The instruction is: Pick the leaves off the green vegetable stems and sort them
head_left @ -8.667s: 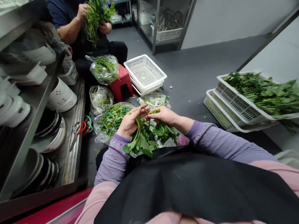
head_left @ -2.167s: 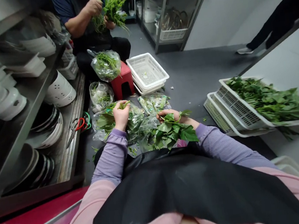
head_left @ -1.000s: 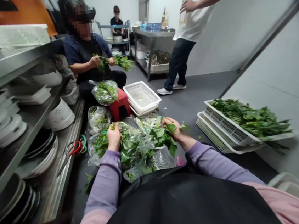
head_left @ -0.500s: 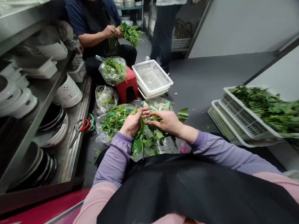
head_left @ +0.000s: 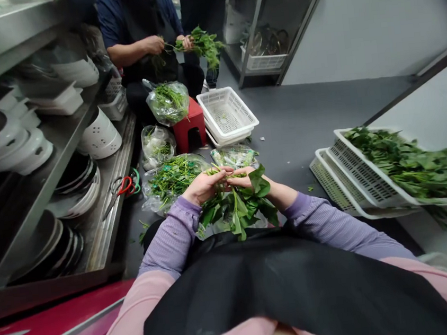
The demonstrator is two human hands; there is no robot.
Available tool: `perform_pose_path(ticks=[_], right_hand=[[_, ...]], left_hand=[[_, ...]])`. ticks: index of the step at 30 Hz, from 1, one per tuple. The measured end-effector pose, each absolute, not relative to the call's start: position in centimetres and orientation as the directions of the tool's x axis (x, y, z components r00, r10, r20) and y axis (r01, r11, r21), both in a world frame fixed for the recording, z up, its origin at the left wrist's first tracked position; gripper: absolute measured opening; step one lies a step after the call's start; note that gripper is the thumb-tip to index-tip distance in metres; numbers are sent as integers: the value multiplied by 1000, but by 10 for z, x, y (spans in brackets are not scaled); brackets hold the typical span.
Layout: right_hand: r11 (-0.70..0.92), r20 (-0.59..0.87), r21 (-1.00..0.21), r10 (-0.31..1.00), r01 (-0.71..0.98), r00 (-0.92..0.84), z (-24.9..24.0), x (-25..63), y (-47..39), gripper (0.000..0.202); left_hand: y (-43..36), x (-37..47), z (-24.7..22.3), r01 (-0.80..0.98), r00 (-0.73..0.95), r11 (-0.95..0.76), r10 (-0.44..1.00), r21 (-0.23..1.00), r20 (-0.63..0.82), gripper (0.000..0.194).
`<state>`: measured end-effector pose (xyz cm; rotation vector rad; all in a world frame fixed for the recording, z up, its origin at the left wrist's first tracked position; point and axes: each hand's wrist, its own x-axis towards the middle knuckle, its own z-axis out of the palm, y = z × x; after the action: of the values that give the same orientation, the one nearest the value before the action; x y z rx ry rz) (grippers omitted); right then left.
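Note:
My left hand (head_left: 204, 185) is closed on the stems of leafy greens (head_left: 238, 208), above my lap. Close beside it, my right hand (head_left: 249, 180) has its fingers round the same stems, partly hidden by a broad leaf. The leaves hang down below both hands, over clear plastic. Just beyond my left hand lies an open plastic bag of cut stems (head_left: 174, 178). Another clear bag with pale green pieces (head_left: 235, 156) lies beyond the hands.
Ahead are a red stool (head_left: 190, 127) with a bag of greens (head_left: 169, 103), white baskets (head_left: 228, 115) and a seated person holding greens. Scissors (head_left: 120, 189) lie on the left shelf edge. Stacked baskets (head_left: 376, 178) of leafy greens stand at right.
My hands have come closer together, and leafy greens now hang between them. The standing person has moved left. The seated person's hands have drawn apart.

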<state>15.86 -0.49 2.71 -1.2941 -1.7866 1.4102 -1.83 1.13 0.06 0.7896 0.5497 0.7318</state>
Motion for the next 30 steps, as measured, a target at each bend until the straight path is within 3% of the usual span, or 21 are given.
perform_pose_path(ticks=[7,15,18,24,30], right_hand=[[-244,-325,-935,880,257,-348,22,159,-8,38],[130,-36,-907,923,401,-382,10,151,-14,29],[185,32,-874,945,449,-327,3,144,-15,28],[-28,-118,-958,947,287,-300,3,150,-11,32],[-201,-273,-932,938,303,-216,2,160,-12,40]], left_hand=[[12,-17,0,-350,632,518,746,781,-212,39],[10,-8,-2,-429,565,571,774,700,-285,32],[10,-7,-2,-433,555,568,780,700,-289,32],[11,-13,0,-382,588,563,760,733,-277,32],[13,-13,-6,-366,523,486,813,794,-256,32]])
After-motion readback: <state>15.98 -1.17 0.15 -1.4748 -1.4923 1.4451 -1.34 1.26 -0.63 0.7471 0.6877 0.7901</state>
